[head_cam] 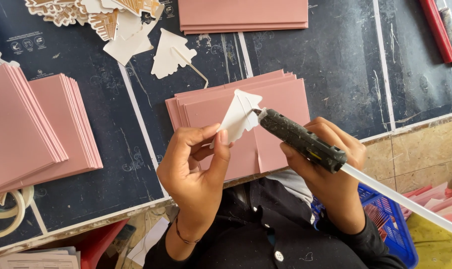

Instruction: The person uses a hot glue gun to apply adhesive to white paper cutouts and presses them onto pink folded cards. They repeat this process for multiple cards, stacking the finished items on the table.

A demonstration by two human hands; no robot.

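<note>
Head view: left hand (196,167) pinches white cutout (239,115); right hand (330,164) grips glue gun (301,140), nozzle touching cutout.

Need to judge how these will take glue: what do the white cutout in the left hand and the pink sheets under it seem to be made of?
White cutout: looks like thin matte card, stiff enough to hold its shape pinched by the left hand, with clean die-cut edges. Pink sheets: likely matte cardstock or thin board, flat and uniform, stacked with crisp edges. The glue gun in the right hand is dark plastic, smeared with residue.
</note>
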